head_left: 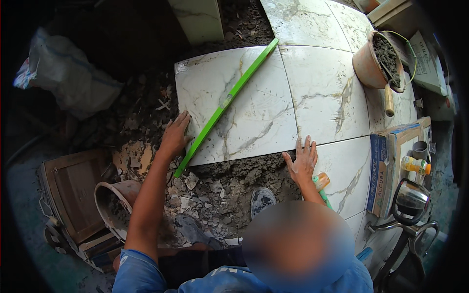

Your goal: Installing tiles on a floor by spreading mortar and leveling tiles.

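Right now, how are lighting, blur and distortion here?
Head view: deep shadow around the white woven sack, while the marble-patterned floor tiles are bright; head view: a blurred oval low, right of centre; head view: the tiles' edges bow, corners go black.

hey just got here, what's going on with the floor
A person has both hands at a large marbled tile: the left hand at its left edge, the right hand spread by its lower right corner. A green level lies diagonally across it, one end sticking out past the lower left corner. Rough grey mortar shows along the near edge, and a bucket of grey mix stands on tiles at upper right.
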Demonstrator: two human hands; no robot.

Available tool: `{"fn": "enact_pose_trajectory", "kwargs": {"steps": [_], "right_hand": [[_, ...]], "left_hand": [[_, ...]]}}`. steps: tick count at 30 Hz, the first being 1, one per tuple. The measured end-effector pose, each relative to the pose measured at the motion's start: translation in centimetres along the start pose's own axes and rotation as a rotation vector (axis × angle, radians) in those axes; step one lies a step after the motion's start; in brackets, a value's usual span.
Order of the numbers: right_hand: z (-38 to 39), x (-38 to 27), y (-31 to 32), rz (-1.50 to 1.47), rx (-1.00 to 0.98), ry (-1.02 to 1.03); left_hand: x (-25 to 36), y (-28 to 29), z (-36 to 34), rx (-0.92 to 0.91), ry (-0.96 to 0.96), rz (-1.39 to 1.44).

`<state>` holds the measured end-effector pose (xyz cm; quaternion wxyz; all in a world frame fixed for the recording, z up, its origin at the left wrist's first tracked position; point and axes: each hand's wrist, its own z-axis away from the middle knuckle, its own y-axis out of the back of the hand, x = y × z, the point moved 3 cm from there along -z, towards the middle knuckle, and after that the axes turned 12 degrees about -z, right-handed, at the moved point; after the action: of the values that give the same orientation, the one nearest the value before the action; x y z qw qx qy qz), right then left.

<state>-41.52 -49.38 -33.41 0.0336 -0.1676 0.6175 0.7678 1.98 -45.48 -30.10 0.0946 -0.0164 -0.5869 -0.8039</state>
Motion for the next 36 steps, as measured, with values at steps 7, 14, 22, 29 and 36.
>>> {"fn": "enact_pose_trajectory", "kwargs": {"steps": [7,14,22,29,36], "right_hand": [[0.2,-0.2,0.1,0.008,0.027,0.004],[0.1,-0.3,0.6,-0.019,-0.015,-0.018],[0.1,-0.4,0.6,-0.004,-0.009,0.003],[0.1,-0.2,0.5,0.002,-0.025,0.002],[-0.1,-0.1,0.5,0.039,-0.031,0.032]], "left_hand": [[-1.3,0.4,-0.6,-0.026,-0.045,0.050],[-1.0,0.6,-0.7,-0.020,-0.045,0.055],[-0.8,0.7,-0.6,-0.012,-0.034,0.048],[-0.8,0.6,-0.5,-0.002,-0.023,0.043],[1.1,2.4,-0.7,-0.008,0.116,0.189]]}}
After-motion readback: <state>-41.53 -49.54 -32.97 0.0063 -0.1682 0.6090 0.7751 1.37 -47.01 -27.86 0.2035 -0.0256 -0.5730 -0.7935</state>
